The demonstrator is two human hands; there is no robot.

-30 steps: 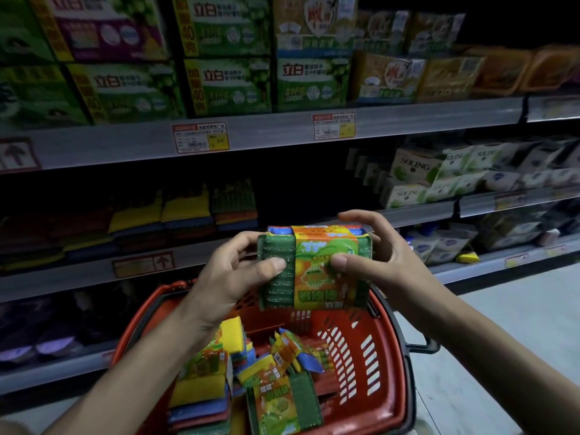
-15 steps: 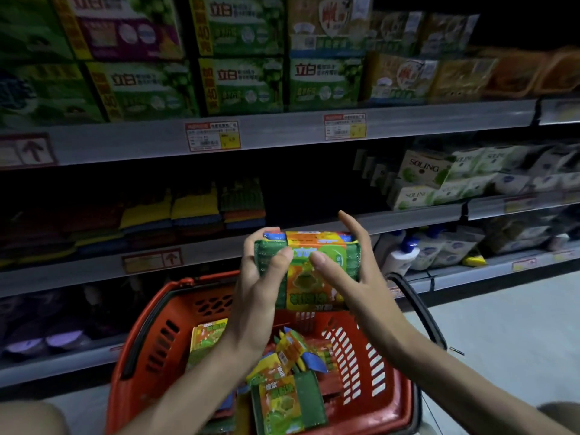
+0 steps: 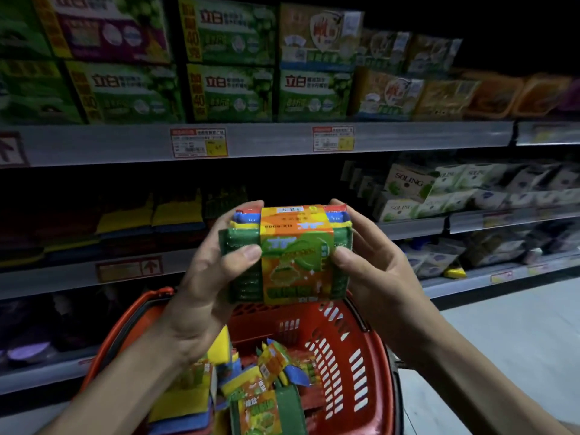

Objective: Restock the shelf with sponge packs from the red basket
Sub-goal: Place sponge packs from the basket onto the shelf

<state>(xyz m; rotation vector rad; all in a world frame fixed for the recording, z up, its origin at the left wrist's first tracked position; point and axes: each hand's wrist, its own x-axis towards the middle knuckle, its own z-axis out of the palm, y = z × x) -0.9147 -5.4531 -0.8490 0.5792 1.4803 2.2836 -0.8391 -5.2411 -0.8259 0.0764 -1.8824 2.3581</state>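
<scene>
A sponge pack, green scourers with an orange paper band, is held up above the red basket. My left hand grips its left side, thumb on the front. My right hand grips its right side, thumb on the front as well. Several more sponge packs lie in the basket. Stacked sponge packs in yellow, blue and red sit on the dim middle shelf behind, to the left of the held pack.
Green detergent boxes fill the top shelf above price tags. White Soling packs stand on the right shelf, bottles and pouches below them. Pale floor lies to the right of the basket.
Both hands keep holding the same pack; it has been raised slightly and tilted so its top edge shows. The view has drifted a little across the shelves.
</scene>
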